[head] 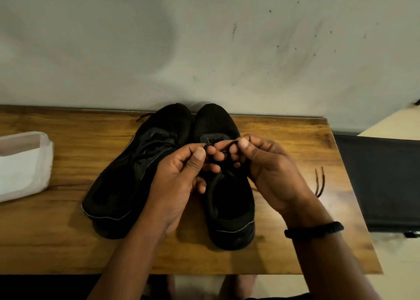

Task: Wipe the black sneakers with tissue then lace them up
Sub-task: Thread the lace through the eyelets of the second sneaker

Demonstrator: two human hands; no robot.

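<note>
1. You're facing a pale grey wall (204,38), scuffed and speckled with dark marks.
2. Below you, a wooden table (284,242) butts against it, grain glossy under warm light.
3. Right, cream floor (395,249) and a black panel (381,181).

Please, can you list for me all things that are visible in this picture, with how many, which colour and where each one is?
sneakers: 2, black, side by side in the middle of the table, toes toward the wall; the left one looks laced.
shoelace: 1, black, on the right sneaker, pinched by both hands.
tissue pack: 1, white, open, at the table's left edge.
loose lace ends: 2, dark, on the table near the right edge.
table: 1, brown wood, against the wall.
wall: 1, grey-white, marked, behind the table.
dark object: 1, black, right of the table; I cannot tell what it is.
wristband: 1, black, on the right wrist.
left hand: 1, holding the shoelace.
right hand: 1, holding the shoelace.
</note>
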